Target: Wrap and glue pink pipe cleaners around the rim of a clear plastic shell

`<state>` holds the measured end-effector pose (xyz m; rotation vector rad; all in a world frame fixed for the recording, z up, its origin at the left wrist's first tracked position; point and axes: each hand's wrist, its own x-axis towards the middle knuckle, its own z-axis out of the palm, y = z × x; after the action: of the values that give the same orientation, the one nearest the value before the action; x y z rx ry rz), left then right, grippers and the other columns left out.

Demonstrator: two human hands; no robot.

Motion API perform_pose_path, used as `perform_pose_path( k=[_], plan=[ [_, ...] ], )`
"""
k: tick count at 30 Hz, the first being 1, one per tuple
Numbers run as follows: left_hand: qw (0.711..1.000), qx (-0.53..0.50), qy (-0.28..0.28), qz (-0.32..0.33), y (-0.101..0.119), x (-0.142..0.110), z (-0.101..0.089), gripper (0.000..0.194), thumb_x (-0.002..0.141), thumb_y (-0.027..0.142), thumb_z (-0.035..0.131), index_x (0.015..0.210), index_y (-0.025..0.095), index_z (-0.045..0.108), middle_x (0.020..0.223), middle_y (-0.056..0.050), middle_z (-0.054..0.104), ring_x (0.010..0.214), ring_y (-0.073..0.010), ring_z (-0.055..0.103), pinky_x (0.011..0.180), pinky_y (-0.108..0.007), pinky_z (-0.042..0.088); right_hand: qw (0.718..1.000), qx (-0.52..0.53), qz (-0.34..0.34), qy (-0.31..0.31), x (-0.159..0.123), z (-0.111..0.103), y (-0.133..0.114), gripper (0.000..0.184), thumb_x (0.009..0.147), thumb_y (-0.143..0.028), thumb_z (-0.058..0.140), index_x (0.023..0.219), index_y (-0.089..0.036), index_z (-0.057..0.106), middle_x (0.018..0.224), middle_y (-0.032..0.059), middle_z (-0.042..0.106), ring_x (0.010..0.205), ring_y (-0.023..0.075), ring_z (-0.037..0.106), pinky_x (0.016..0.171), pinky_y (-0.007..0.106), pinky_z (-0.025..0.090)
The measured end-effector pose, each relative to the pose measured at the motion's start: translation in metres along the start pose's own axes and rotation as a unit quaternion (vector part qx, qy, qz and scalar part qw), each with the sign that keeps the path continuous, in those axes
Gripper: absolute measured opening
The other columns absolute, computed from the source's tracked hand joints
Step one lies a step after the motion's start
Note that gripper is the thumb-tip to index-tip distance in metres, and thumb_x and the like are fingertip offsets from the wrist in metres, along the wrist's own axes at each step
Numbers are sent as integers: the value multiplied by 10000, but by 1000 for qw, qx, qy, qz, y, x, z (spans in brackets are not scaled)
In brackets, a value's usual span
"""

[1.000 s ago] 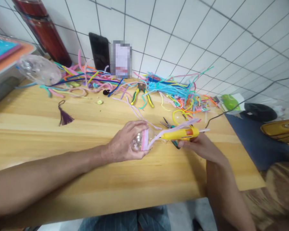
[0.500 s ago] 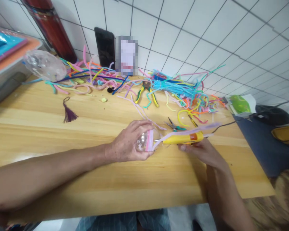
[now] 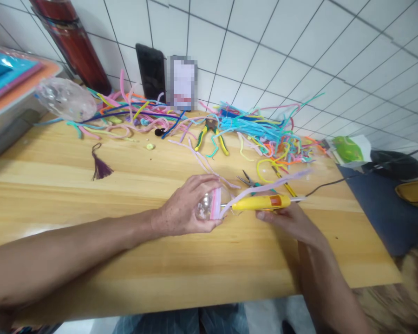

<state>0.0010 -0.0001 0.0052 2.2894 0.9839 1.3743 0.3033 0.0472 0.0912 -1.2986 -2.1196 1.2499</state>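
Observation:
My left hand (image 3: 191, 204) is wrapped round a clear plastic ball (image 3: 204, 206) with shiny bits showing inside. Pink and lilac pipe cleaner bands (image 3: 216, 203) run round the ball, and a loose lilac pipe cleaner end (image 3: 264, 188) sticks out to the right. In my right hand (image 3: 289, 220) is a yellow hot glue gun (image 3: 257, 202), its metal nozzle close to the bands; whether it touches them I cannot tell. A glue stick end (image 3: 298, 199) pokes from the gun's back. The gun hides part of my right fingers.
Green-handled pliers (image 3: 252, 182) and a yellow craft knife (image 3: 286, 183) lie just beyond the glue gun. Yellow-green cutters (image 3: 212, 132), a blue pipe cleaner bundle (image 3: 254, 127), two phones, a red flask (image 3: 80, 51) and a purple tassel (image 3: 101, 164) are farther back. A black cord (image 3: 329, 181) crosses on the right.
The glue gun and my right hand have shifted very slightly left, and the loose lilac end has dipped a little toward its tip. My left hand keeps its hold on the ball.

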Motion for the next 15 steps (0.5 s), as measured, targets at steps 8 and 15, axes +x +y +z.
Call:
perform_pose_path(
  k=[8,15],
  plan=[
    [1000,-7,-7,-17,1,1,-2,847,805,345,858,1553,287,466,1482,-168,657,1421,-379,638,1147,-589,571,1000,25,-4,15,0,0,5,373,834,-592,855,948,-250,758,910,50,735,858,263,687,796,406,601],
    [1000,-15,-5,-19,1,0,0,857,791,333,866,1553,299,476,1484,-158,663,1420,-380,638,1153,-602,565,999,29,-6,23,-1,0,13,382,831,-591,862,953,-241,768,951,57,749,880,256,699,810,393,619]
  ],
)
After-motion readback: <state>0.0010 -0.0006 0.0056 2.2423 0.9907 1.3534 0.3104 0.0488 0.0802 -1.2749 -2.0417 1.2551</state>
